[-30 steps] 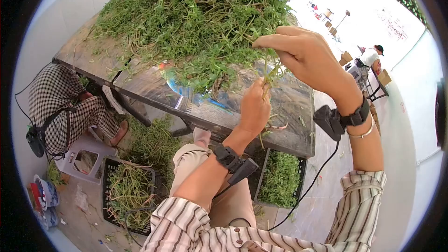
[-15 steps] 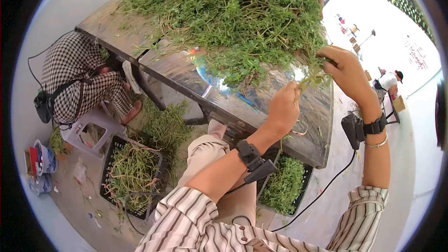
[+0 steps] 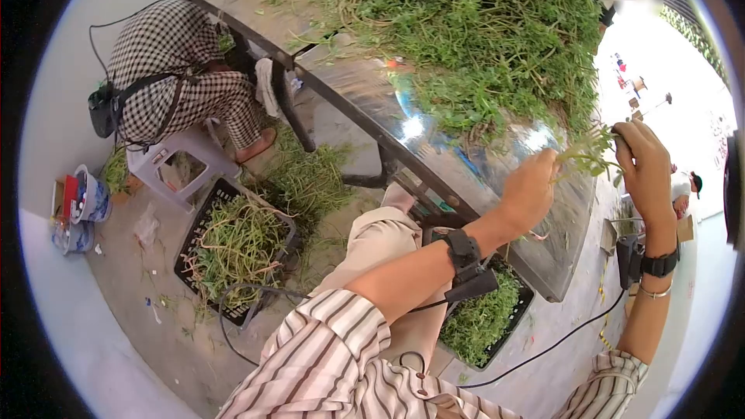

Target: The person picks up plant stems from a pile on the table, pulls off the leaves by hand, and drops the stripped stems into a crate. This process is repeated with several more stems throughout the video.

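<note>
At the right of the frame I have my left hand (image 3: 530, 188) and right hand (image 3: 646, 164) both pinched on one leafy green sprig (image 3: 587, 158), held just off the edge of the steel table (image 3: 497, 178). The big heap of greens (image 3: 473, 23) fills the top. A crate of stems (image 3: 233, 248) sits lower left, a crate of picked leaves (image 3: 485, 318) below the table.

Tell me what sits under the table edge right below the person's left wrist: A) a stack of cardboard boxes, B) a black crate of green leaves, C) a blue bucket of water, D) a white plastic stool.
B: a black crate filled with green leaves stands on the floor beneath the metal table, just below the left hand, which holds a leafy sprig with the right hand.
</note>
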Motion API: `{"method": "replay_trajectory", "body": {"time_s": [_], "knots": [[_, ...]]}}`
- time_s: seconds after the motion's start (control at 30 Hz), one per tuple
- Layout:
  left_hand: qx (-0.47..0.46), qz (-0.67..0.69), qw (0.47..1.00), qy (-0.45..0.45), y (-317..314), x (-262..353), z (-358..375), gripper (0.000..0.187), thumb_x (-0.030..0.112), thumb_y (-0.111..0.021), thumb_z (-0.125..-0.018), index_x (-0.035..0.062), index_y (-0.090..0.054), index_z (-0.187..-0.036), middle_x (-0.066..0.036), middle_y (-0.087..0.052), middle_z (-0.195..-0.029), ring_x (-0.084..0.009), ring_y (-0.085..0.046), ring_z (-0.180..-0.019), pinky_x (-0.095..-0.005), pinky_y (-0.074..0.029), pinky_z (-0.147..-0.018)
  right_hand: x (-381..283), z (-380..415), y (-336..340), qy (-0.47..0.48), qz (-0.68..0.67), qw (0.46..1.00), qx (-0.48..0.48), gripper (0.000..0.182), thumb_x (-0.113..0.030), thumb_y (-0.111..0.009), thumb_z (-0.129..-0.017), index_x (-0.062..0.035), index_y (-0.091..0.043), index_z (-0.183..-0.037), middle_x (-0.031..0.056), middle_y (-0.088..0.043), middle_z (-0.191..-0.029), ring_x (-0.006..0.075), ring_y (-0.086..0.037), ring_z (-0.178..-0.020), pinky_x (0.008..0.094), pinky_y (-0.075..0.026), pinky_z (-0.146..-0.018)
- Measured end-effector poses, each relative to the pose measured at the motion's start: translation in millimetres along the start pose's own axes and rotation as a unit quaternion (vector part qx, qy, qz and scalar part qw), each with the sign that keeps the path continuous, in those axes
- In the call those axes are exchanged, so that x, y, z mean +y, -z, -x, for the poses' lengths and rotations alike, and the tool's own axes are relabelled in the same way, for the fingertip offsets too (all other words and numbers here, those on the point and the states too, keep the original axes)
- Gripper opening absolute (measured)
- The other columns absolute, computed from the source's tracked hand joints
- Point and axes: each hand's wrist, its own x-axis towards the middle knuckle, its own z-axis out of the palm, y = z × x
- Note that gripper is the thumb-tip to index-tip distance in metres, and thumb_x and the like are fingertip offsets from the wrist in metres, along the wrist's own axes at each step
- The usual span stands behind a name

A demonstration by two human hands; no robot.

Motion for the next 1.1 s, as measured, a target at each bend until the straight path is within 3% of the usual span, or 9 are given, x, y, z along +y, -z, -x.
{"method": "replay_trajectory", "body": {"time_s": [0.67,0.77,0.83,0.87,0.9,0.97,1.0,1.03,1.1], "knots": [[0.009,0.022,1.0,-0.02,-1.9,2.6,-1.6,0.011,0.012,-0.048,-0.088,0.0013,-0.046,-0.087,-0.021,-0.052,-0.076,-0.0402,-0.051,-0.074,-0.0453,-0.039,-0.063,12.5,4.6,-1.9,0.001,0.05,0.998,0.04,0.01,0.0,-0.052,-0.078,-0.0002,-0.053,-0.089,0.016,-0.051,-0.078,0.0321,-0.052,-0.07,0.0348,-0.042,-0.062],[0.014,0.024,0.999,-0.036,-0.8,4.6,-2.1,0.011,0.012,-0.047,-0.088,0.0013,-0.045,-0.089,-0.02,-0.052,-0.077,-0.0401,-0.05,-0.074,-0.045,-0.039,-0.063,21.6,3.9,-2.7,-0.034,0.059,0.998,0.009,0.014,-0.003,-0.051,-0.082,-0.0005,-0.056,-0.094,0.0121,-0.057,-0.081,0.0263,-0.054,-0.068,0.0349,-0.043,-0.063],[0.033,0.024,0.998,-0.053,-2.8,0.1,-3.5,0.011,0.012,-0.047,-0.089,0.0011,-0.044,-0.089,-0.021,-0.052,-0.078,-0.0403,-0.05,-0.074,-0.0448,-0.039,-0.062,41.6,6.5,-5.6,-0.224,-0.117,0.964,0.082,0.02,-0.007,-0.049,-0.086,0.0006,-0.059,-0.102,0.0081,-0.061,-0.087,0.0179,-0.054,-0.071,0.0325,-0.044,-0.064],[0.033,0.048,0.998,-0.006,-5.7,-7.0,-3.5,0.012,0.013,-0.046,-0.09,0.0009,-0.044,-0.089,-0.021,-0.051,-0.079,-0.0405,-0.049,-0.075,-0.0445,-0.038,-0.062,78.1,3.6,1.9,-0.244,-0.129,0.958,0.075,0.026,-0.011,-0.048,-0.089,0.003,-0.058,-0.109,0.0068,-0.061,-0.093,0.0126,-0.053,-0.078,0.0279,-0.045,-0.07],[0.033,0.072,0.996,0.039,-6.5,-10.3,-4.6,0.013,0.014,-0.045,-0.091,0.0007,-0.043,-0.089,-0.021,-0.051,-0.08,-0.0407,-0.049,-0.075,-0.0443,-0.038,-0.062,108.8,4.7,9.6,-0.147,-0.154,0.968,0.132,0.029,-0.014,-0.05,-0.088,0.0039,-0.056,-0.11,0.0081,-0.061,-0.093,0.0136,-0.054,-0.083,0.0241,-0.043,-0.075],[0.059,0.059,0.996,0.012,-3.7,-7.1,-7.9,0.014,0.014,-0.044,-0.092,0.0006,-0.042,-0.089,-0.021,-0.051,-0.08,-0.0411,-0.049,-0.075,-0.0444,-0.037,-0.061,117.0,4.5,22.3,-0.143,-0.167,0.959,0.178,0.033,-0.02,-0.05,-0.089,0.0033,-0.055,-0.112,0.0079,-0.061,-0.091,0.0141,-0.054,-0.085,0.0238,-0.042,-0.077],[0.082,0.048,0.995,-0.014,-1.8,-5.7,-8.8,0.015,0.015,-0.043,-0.093,0.0005,-0.042,-0.088,-0.022,-0.05,-0.08,-0.0415,-0.048,-0.075,-0.0445,-0.037,-0.061,88.5,0.4,21.9,-0.266,-0.289,0.885,0.248,0.032,-0.025,-0.048,-0.091,-0.0007,-0.056,-0.111,0.0031,-0.057,-0.086,0.0094,-0.05,-0.076,0.0204,-0.04,-0.07],[0.083,0.047,0.995,-0.012,0.7,-4.7,-9.9,0.015,0.015,-0.043,-0.093,0.0005,-0.042,-0.088,-0.022,-0.05,-0.08,-0.0415,-0.048,-0.075,-0.0445,-0.037,-0.061,93.5,3.9,23.6,-0.266,-0.291,0.885,0.247,0.032,-0.025,-0.048,-0.091,-0.0007,-0.056,-0.111,0.0031,-0.057,-0.086,0.0094,-0.05,-0.076,0.0204,-0.04,-0.07],[0.068,0.063,0.996,0.013,4.6,-3.6,-11.7,0.015,0.015,-0.043,-0.092,0.0005,-0.042,-0.089,-0.022,-0.05,-0.079,-0.0417,-0.048,-0.074,-0.0452,-0.037,-0.062,109.4,13.2,29.3,-0.372,-0.392,0.837,0.084,0.029,-0.027,-0.047,-0.092,-0.0059,-0.058,-0.107,-0.0028,-0.052,-0.082,0.0033,-0.04,-0.067,0.0159,-0.033,-0.058]]}}
